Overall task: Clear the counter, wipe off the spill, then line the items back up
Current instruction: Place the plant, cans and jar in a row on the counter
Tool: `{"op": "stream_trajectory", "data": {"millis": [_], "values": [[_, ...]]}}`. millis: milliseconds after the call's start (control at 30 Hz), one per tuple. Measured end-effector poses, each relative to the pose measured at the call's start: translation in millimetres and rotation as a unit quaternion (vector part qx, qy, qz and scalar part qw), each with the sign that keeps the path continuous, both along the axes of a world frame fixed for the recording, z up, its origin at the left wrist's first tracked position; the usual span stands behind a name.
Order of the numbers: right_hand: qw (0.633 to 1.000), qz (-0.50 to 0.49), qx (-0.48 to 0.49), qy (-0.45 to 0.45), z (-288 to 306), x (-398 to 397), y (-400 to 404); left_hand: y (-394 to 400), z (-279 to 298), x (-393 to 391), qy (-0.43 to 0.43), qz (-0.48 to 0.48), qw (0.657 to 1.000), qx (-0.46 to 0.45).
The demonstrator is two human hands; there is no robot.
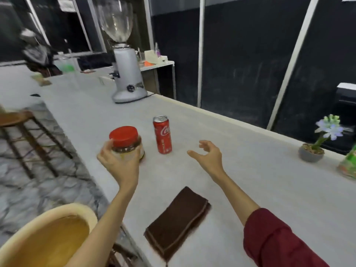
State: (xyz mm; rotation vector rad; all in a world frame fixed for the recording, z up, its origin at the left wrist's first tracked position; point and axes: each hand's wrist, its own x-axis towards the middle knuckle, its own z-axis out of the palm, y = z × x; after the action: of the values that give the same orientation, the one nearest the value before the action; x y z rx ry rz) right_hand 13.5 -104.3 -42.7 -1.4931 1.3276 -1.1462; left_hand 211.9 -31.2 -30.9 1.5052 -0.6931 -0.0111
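The job looks to be at one end or the other, and which end cannot be settled from this view. The left hand (117,160) has its fingers (105,149) curled round a clear glass jar with a red screw lid (126,144), close to the bench's left edge; whether the jar's base touches the surface is hidden by the hand. Just beside it, toward the middle of the pale grey bench (250,170), stands an upright red cola can (162,134). The right hand (207,153) hovers apart from the can, fingers spread and loosely bent, gripping nothing.

A folded dark brown cloth (178,222) lies flat near the bench's near edge, untouched by either hand. No spill can be made out on the surface, so either wiping is done or the wet patch is too faint to see. If clearing is just starting, both items remain to be moved, then the wipe, then the line-up.

A grey coffee grinder with a clear hopper (125,74) stands at the far end, and a small potted plant with pale blue flowers (316,145) near the far right edge. A green and orange object (349,164) is cut off at the right margin and cannot be identified. The far left background is blurred.
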Motion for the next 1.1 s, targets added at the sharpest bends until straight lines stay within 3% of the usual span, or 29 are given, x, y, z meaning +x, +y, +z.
{"op": "stream_trajectory", "data": {"millis": [100, 267, 433, 667, 867, 1100], "values": [[0.999, 0.019, 0.024, 0.014, -1, 44, -14, 0, -16, 43, 0.018, -0.028, 0.998, 0.055], [0.999, 0.01, 0.047, 0.026, 2, 93, -46, -28, -40, 81, 0.069, -0.155, 0.976, 0.137], [0.999, 0.015, 0.035, 0.015, 6, 119, -64, -52, -47, 93, 0.068, -0.232, 0.963, 0.121], [0.998, -0.064, 0.016, 0.0, 4, 134, -70, -67, -49, 98, 0.068, -0.248, 0.962, 0.09], [0.991, -0.135, 0.015, -0.011, 6, 89, -54, -73, -35, 69, 0.068, -0.288, 0.951, 0.088], [0.967, -0.255, 0.013, -0.02, 23, -44, -14, -83, 7, -41, 0.017, -0.408, 0.91, 0.07]]}}
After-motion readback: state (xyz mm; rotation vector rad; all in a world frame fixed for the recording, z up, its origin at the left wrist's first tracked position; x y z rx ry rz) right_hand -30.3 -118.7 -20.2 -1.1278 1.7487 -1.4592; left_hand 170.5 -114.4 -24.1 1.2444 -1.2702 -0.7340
